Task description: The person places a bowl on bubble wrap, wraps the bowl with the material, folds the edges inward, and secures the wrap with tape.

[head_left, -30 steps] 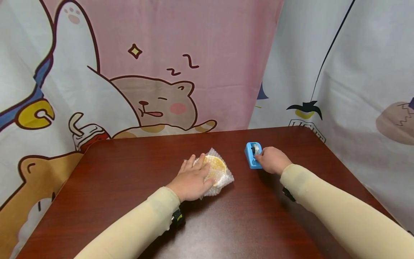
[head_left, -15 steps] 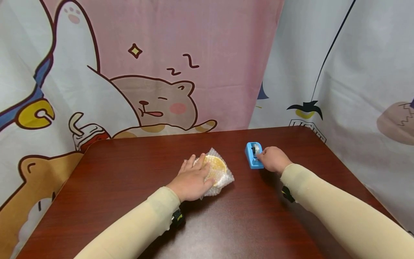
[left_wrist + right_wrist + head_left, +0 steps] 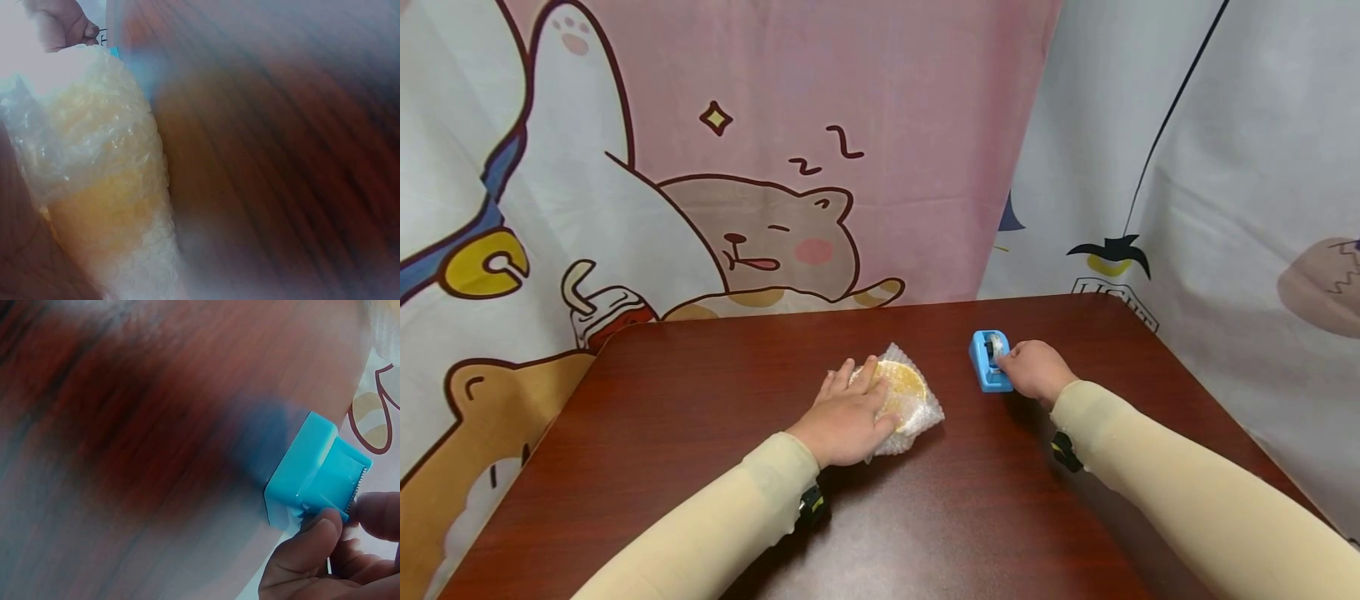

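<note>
On the brown table (image 3: 722,392), a bubble-wrapped parcel (image 3: 913,402) lies under the left hand (image 3: 844,422), fingers straight and spread, presumably to steady it. Farther right, the right hand (image 3: 1037,371) pinches the blue tape dispenser (image 3: 315,472) at its toothed end (fingertips partly hidden), presumably the access point.

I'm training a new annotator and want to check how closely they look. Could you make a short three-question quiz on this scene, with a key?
1. Multiple choice: What covers the yellow item that the left hand rests on?
A) Newspaper
B) Bubble wrap
C) Aluminium foil

2. True or false: In the head view, the blue tape dispenser is to the left of the covered item.

3. Fill in: As the right wrist view shows, the fingertips of the right hand are at the dispenser's ____ edge.

Key: 1. B. 2. False; it is to the right. 3. Serrated (toothed).
</note>
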Motion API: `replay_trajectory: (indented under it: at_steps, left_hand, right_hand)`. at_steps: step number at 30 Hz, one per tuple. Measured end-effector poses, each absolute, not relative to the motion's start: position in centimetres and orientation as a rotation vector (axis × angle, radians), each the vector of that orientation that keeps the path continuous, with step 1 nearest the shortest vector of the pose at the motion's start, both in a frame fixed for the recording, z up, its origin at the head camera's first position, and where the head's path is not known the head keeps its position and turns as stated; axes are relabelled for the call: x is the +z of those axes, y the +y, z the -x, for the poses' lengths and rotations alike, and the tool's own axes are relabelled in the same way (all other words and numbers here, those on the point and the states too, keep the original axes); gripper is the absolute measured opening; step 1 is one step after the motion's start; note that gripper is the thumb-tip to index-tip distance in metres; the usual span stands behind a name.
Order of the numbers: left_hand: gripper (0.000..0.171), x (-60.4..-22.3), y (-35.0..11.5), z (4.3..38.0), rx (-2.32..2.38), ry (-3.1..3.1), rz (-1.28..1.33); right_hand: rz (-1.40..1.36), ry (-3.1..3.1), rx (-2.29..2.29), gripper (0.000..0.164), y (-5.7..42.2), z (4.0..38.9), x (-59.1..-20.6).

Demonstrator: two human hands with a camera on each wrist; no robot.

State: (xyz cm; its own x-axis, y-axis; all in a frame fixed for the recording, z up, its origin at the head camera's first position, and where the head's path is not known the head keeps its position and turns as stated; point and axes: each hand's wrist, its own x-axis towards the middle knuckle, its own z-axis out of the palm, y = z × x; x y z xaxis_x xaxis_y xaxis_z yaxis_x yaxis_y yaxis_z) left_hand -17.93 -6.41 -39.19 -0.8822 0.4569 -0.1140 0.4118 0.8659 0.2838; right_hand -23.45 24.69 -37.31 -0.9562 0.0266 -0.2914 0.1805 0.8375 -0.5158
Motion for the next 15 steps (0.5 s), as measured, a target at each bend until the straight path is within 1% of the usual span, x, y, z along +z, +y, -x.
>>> replay_trajectory:
  at_steps: [8,15]
  left_hand:
    - [0.071,-39.18,-6.39,17.90,0.368,2.861,-0.672]
    - [0.071,-39.10,-6.39,17.86,0.364,2.859,-0.671]
  right_hand:
    - [-0.160,2.742,-0.851,0.046,24.57,23.23,-37.23]
    - [-0.189,2.664,-0.988,0.045,24.52,23.30,-37.16]
